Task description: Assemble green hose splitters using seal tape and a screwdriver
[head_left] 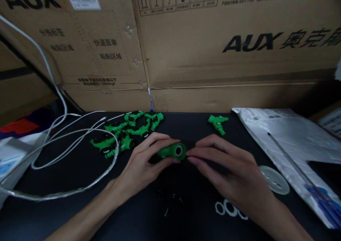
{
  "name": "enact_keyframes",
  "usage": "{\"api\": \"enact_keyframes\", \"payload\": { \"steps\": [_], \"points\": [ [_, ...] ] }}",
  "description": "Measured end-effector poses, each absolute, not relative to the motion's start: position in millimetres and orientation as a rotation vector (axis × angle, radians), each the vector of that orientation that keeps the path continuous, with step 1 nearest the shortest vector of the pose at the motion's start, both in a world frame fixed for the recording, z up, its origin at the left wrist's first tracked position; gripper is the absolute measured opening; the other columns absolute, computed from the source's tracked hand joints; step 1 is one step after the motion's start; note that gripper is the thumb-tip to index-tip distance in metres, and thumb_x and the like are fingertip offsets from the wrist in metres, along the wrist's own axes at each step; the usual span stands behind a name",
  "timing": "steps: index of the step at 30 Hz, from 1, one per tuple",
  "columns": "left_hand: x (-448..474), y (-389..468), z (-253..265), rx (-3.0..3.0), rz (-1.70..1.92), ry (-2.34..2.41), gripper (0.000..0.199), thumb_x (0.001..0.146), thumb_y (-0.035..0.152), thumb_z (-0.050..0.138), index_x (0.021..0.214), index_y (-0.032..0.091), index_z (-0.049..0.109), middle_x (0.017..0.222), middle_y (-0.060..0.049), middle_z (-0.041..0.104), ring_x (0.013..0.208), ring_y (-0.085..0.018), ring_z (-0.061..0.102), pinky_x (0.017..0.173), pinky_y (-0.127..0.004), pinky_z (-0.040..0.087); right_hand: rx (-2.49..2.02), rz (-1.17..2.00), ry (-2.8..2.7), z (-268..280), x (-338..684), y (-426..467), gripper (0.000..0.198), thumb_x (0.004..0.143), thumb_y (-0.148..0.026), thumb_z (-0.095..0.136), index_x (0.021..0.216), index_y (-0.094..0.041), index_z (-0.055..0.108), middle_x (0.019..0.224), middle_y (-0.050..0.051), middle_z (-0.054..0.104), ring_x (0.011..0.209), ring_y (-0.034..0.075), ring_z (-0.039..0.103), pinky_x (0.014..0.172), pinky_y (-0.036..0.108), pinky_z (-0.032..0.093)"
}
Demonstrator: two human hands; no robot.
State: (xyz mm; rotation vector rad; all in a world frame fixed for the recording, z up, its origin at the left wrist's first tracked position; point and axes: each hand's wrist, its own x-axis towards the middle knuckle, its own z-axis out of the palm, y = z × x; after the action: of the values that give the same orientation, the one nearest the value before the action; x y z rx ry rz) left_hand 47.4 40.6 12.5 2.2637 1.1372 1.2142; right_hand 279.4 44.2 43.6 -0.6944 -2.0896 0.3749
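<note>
My left hand (pixel 149 155) is closed around a green plastic hose connector (pixel 170 151), whose round open end with a pale ring inside faces the camera. Just right of that opening, my right hand (pixel 226 162) has thumb and fingers pinched together; whatever sits between the fingertips is too small to make out. Below my right hand lie several white rings (pixel 230 208), partly covered by the wrist. Small dark parts and screws (pixel 173 196) are scattered on the black table in front of me. Behind my left hand is a pile of green Y-shaped connectors (pixel 140 129).
One more green connector (pixel 218 123) lies at the back right. A round pale dish (pixel 275 180), a white plastic mailer (pixel 293 155) and a screwdriver (pixel 293 166) are on the right. White cables (pixel 80 191) loop across the left. Large cardboard boxes (pixel 186 63) wall off the back.
</note>
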Motion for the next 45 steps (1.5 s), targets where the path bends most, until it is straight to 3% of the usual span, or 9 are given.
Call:
{"api": "enact_keyframes", "payload": {
  "steps": [4,16,28,35,41,45],
  "points": [
    [46,40,11,2.319,1.199,1.123,0.037,0.094,0.017,0.072,0.129,0.026,0.066,0.118,-0.005,0.066,0.107,-0.018,0.069,0.094,-0.03,0.059,-0.699,0.383,-2.246,26,273,45,0.02,0.101,-0.019,0.06,0.119,-0.018,0.068,0.101,0.007,0.07,0.082,0.015,0.068,0.071,0.025,0.059],
    [42,43,4,2.57,1.112,1.02,0.039,0.097,0.014,0.067,0.134,0.024,0.061,0.117,-0.006,0.069,0.104,-0.019,0.068,0.097,-0.036,0.056,-0.768,0.513,-2.327,18,270,40,0.011,0.102,-0.012,0.053,0.104,-0.023,0.057,0.093,0.001,0.059,0.075,0.01,0.061,0.066,0.019,0.049],
    [38,49,6,2.81,0.964,0.998,0.027,0.106,0.024,0.053,0.132,0.02,0.059,0.108,-0.005,0.067,0.098,-0.017,0.065,0.096,-0.035,0.055,-0.827,0.387,-2.437,9,273,38,0.013,0.107,-0.02,0.044,0.103,-0.022,0.056,0.091,0.002,0.057,0.069,0.011,0.055,0.06,0.02,0.043],
    [32,55,9,2.864,0.941,1.039,0.027,0.106,0.026,0.054,0.132,0.022,0.06,0.107,-0.005,0.066,0.094,-0.018,0.062,0.084,-0.032,0.054,-0.863,0.417,-2.469,13,273,40,0.013,0.109,-0.028,0.042,0.107,-0.024,0.054,0.087,0.001,0.064,0.066,0.015,0.064,0.06,0.027,0.045],
    [30,56,6,2.79,1.045,1.089,0.028,0.102,0.023,0.061,0.13,0.023,0.061,0.111,-0.005,0.066,0.094,-0.019,0.062,0.084,-0.034,0.051,-0.926,0.488,-2.427,15,270,30,0.031,0.108,-0.031,0.049,0.138,-0.026,0.042,0.088,0.001,0.073,0.068,0.017,0.073,0.057,0.025,0.05],
    [31,57,2,2.716,1.082,1.124,0.028,0.1,0.021,0.065,0.128,0.025,0.063,0.113,-0.004,0.067,0.095,-0.019,0.062,0.086,-0.036,0.051,-0.904,0.579,-2.325,24,269,29,0.023,0.105,-0.032,0.056,0.126,-0.029,0.05,0.093,0.0,0.073,0.077,0.015,0.074,0.065,0.022,0.054]
  ]
}}
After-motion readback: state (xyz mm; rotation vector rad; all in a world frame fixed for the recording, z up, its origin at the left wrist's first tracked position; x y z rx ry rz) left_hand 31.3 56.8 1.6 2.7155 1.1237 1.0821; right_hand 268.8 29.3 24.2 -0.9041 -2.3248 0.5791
